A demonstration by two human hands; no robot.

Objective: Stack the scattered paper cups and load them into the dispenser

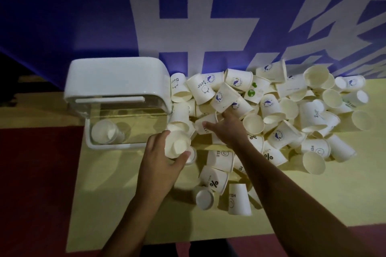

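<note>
Blue-and-white banner (188, 16) is hanging beyond both hands. Yellow desk (117, 194) is carrying everything. Big pile of loose paper cups (271, 106) is lying ahead and right of the right hand, most of them tipped on their sides, a few spilling near the right forearm. Cup dispenser (117, 81), white lid over a clear body, is sitting just ahead and left of the left hand.

Left hand (160, 160) is gripping a short nested stack (177, 145), fingers curled round it, mouths facing the camera. Right hand (227, 127) is reaching into the pile with fingers spread wide, lying over a lettered cup (205, 124), not closed on it.

Step, by my read: stacking, early on, since most cups are loose. Next move is calling for a pinch on one cup, turned to match and pushed into the held stack.

A small cup stack (106, 134) is lying inside the dispenser, blurred through the plastic; count unclear. Right fingertips are partly buried. Dim light is making the logos hard to read.
</note>
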